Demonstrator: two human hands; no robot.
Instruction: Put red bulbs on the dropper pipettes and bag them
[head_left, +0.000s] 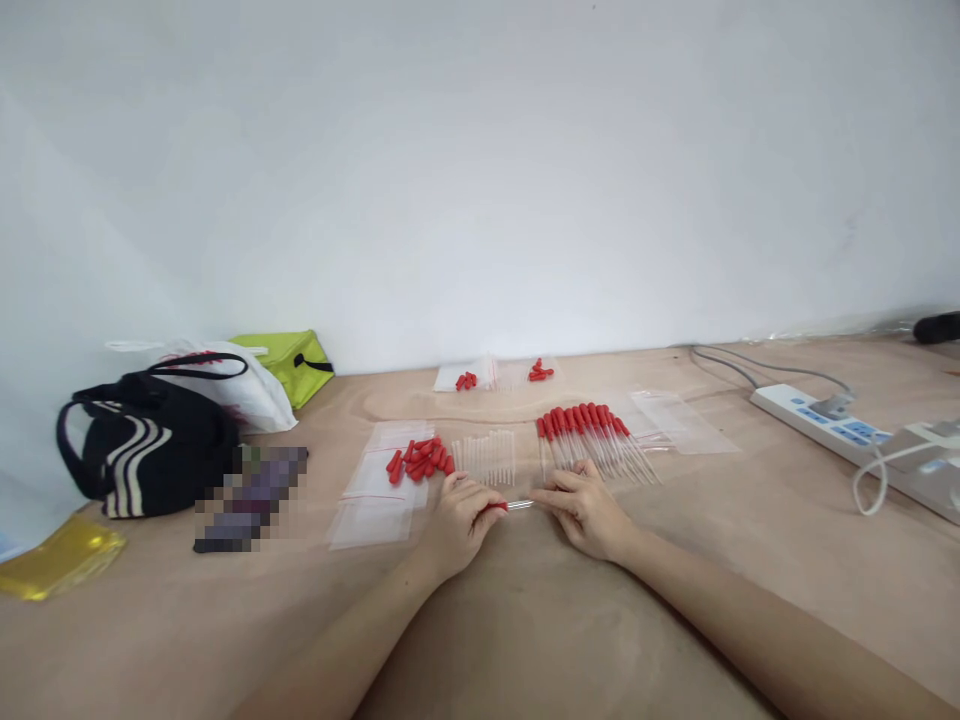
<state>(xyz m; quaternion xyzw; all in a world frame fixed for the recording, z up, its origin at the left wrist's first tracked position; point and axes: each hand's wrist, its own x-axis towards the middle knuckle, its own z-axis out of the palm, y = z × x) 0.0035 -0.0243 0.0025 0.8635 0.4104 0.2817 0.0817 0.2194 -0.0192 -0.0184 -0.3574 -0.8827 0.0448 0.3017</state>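
My left hand (463,520) pinches a red rubber bulb (498,506). A clear dropper tube (520,504) runs from the bulb toward my right hand (585,508), whose fingers are closed around the tube's other end. Just beyond my left hand lies a pile of loose red bulbs (418,460) on clear plastic bags (367,508). A row of bare clear tubes (484,457) lies between the pile and several droppers with red bulbs (581,420). Those droppers are fanned out beyond my right hand.
Farther back, small groups of red bulbs (540,371) lie on plastic bags near the wall. A white power strip (855,440) with cables stands at the right. On the left are a black bag (150,440), a lime-green bag (292,365) and a yellow pouch (64,560).
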